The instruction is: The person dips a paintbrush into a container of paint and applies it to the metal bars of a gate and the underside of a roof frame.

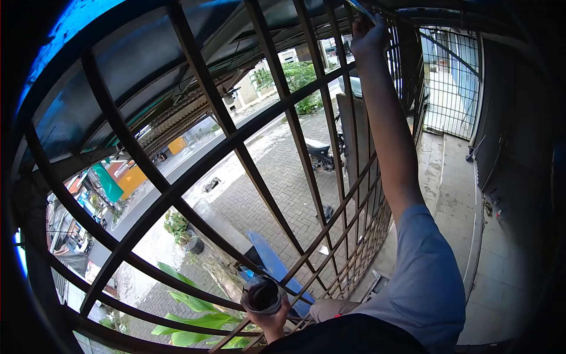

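Note:
My left hand (pixel 272 321) is wrapped round a clear plastic cup (pixel 246 300) low in the view, close to the metal bars. Dark liquid, which looks like paint, is inside the cup (pixel 263 294). Stretched far up, my right hand (pixel 369 38) is closed on a slim tool (pixel 358 6) that looks like a paintbrush; its tip is cut off by the top edge. Beside both hands runs a tall dark brown metal grille (pixel 236 138) of upright bars and crossbars.
Through the grille show a paved yard (pixel 247 194), a parked motorcycle (pixel 321 154), a blue sheet (pixel 274 259) and a leafy plant (pixel 200 321). To the right, a tiled walkway (pixel 454 194) leads to a mesh gate (pixel 451 82). A dark roof (pixel 135 71) hangs above.

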Demonstrator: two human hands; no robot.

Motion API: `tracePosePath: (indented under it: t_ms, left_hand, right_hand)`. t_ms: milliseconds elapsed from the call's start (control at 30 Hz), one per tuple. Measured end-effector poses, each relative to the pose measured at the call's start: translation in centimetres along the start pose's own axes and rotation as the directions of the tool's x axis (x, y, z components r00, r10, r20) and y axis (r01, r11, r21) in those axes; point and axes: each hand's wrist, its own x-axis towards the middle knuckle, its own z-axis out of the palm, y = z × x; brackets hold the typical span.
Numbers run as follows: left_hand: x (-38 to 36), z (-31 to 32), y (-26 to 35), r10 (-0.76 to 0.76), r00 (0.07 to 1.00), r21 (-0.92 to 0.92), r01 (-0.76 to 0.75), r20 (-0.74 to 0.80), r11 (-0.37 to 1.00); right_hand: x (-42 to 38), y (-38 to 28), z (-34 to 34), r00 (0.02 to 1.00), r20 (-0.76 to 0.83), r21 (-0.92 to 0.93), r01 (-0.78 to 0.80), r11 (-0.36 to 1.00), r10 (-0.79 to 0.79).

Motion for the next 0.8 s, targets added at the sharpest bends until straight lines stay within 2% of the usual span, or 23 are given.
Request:
tracePosePath:
  t_ms: [67,167,233,267,333,367,400,433,467,500,533,567,600,633,700,733,800]
  left_hand:
    - [0.1,0.1,0.0,-0.019,1.0,0.012,0.019,0.015,1.0]
    - [0.1,0.4,-0.8,0.027,0.999,-0.048,-0.029,-0.047,0.998]
    - [-0.1,0.1,-1.3,0.009,1.0,0.041,-0.009,-0.009,0.999]
    - [-0.1,0.1,-1.1,0.007,1.0,0.039,-0.007,-0.011,0.999]
    - [0.1,0.1,-0.3,-0.029,0.999,-0.003,0.029,0.012,1.0]
    - [0.1,0.4,-0.3,-0.03,0.999,-0.005,0.03,0.013,1.0]
    - [0.1,0.9,-0.2,-0.032,0.995,-0.037,0.029,-0.091,0.999]
    - [0.1,1.1,-0.2,-0.038,0.981,-0.068,0.026,-0.191,0.997]
    - [0.1,1.2,-0.2,-0.041,0.982,-0.07,0.028,-0.187,0.997]
    - [0.2,1.3,-0.1,-0.036,0.979,-0.092,0.018,-0.198,0.996]
    - [0.2,1.3,-0.1,-0.03,0.977,-0.114,0.006,-0.211,0.993]
    - [0.1,1.1,-0.4,-0.033,0.977,-0.115,0.009,-0.21,0.993]
    - [-0.1,0.7,-1.0,-0.011,0.992,-0.064,0.002,-0.125,0.998]
    - [-0.3,0.4,-1.3,0.008,0.999,-0.015,-0.008,-0.038,1.0]
    - [0.0,0.3,-0.4,0.015,0.999,-0.018,-0.016,-0.036,1.0]
    - [0.1,0.4,-0.1,0.028,0.999,-0.02,-0.029,-0.037,0.999]
    - [0.0,0.5,0.0,0.02,0.999,-0.013,-0.02,-0.039,1.0]
  right_hand:
    - [0.3,0.0,0.0,1.0,0.018,0.036,0.014,0.999,-0.015]
    - [-0.8,-0.5,1.6,1.0,0.024,-0.006,0.015,1.0,-0.015]
    - [-2.8,-1.4,3.2,0.937,-0.037,-0.197,0.335,0.922,-0.348]
    - [-3.9,-2.4,3.3,0.937,-0.035,-0.198,0.333,0.922,-0.346]
    - [-5.6,-4.4,3.0,0.848,0.205,-0.567,0.51,0.647,-0.489]
    - [-5.9,-4.6,2.6,0.795,0.352,-0.493,0.607,0.623,-0.495]
    - [-5.4,-4.4,2.5,0.793,0.355,-0.493,0.608,0.622,-0.495]
    - [-4.9,-4.3,2.5,0.682,0.503,-0.417,0.73,0.542,-0.531]
    - [-4.8,-4.4,2.6,0.547,0.632,-0.32,0.829,0.458,-0.549]
    - [-5.0,-4.9,2.4,0.659,0.625,-0.434,0.739,0.516,-0.418]
    - [-4.8,-5.5,2.4,0.66,0.626,-0.436,0.738,0.515,-0.416]
    - [-4.6,-6.5,2.7,0.523,0.743,-0.455,0.852,0.258,-0.418]
    - [-4.6,-7.3,2.8,0.384,0.847,-0.419,0.908,-0.017,-0.367]
    - [-4.9,-8.0,2.8,0.386,0.848,-0.42,0.907,-0.017,-0.362]
    - [-5.6,-9.2,2.7,0.565,0.794,-0.523,0.823,0.224,-0.225]
    - [-4.7,-9.1,1.7,0.562,0.798,-0.52,0.825,0.222,-0.219]
    - [-2.7,-8.1,-0.2,0.468,0.871,-0.459,0.884,0.091,-0.151]
